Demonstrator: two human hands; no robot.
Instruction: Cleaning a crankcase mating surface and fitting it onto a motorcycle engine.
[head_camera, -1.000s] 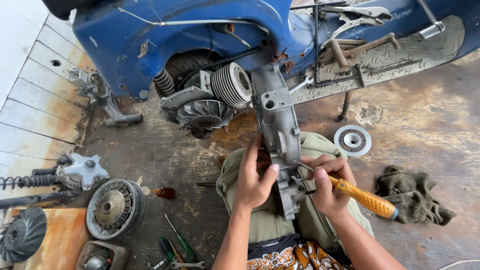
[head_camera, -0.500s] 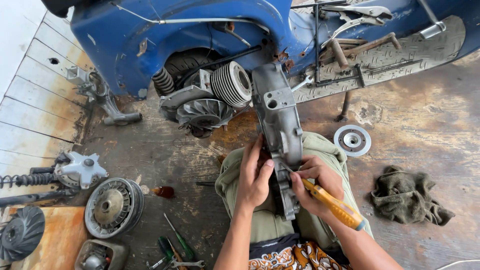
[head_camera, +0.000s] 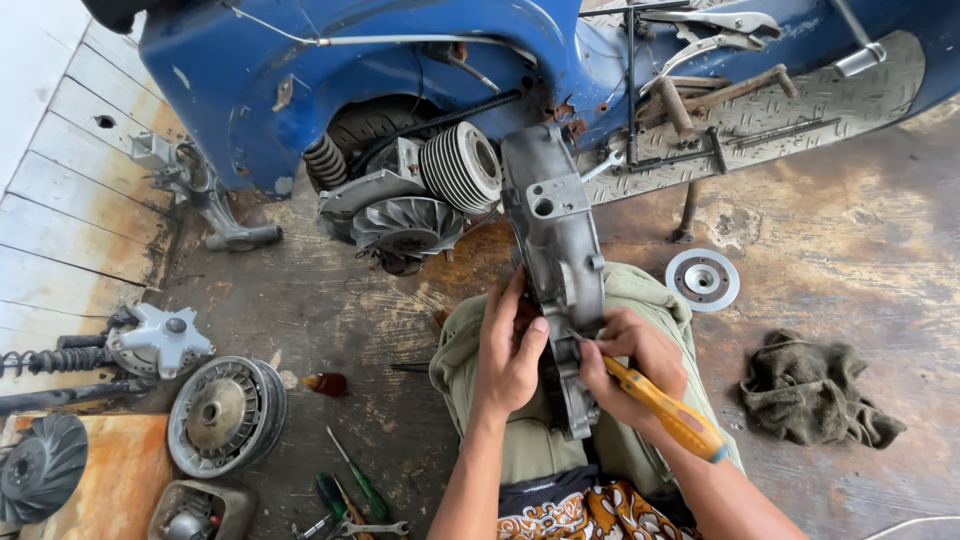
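Engine casing (head_camera: 556, 250): grey metal, long, attached to blue scooter body (head_camera: 350, 70), lower end resting over lap in green trousers (head_camera: 640, 300).
Left hand (head_camera: 510, 355): pressed against casing's left edge, fingers curled onto it.
Right hand (head_camera: 630, 365): clenched round yellow-handled screwdriver (head_camera: 665, 410), tip at casing's right side.
Floor (head_camera: 850, 240): grimy; round metal disc (head_camera: 703, 279) and dark rag (head_camera: 815, 390) to the right.
Left side: clutch drum (head_camera: 225, 415), green-handled screwdrivers (head_camera: 350, 490).

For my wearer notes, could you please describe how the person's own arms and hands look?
Both forearms are bare, with no sleeves showing. The left hand and right hand wear no gloves, and no rings, watch or bands are visible on them.
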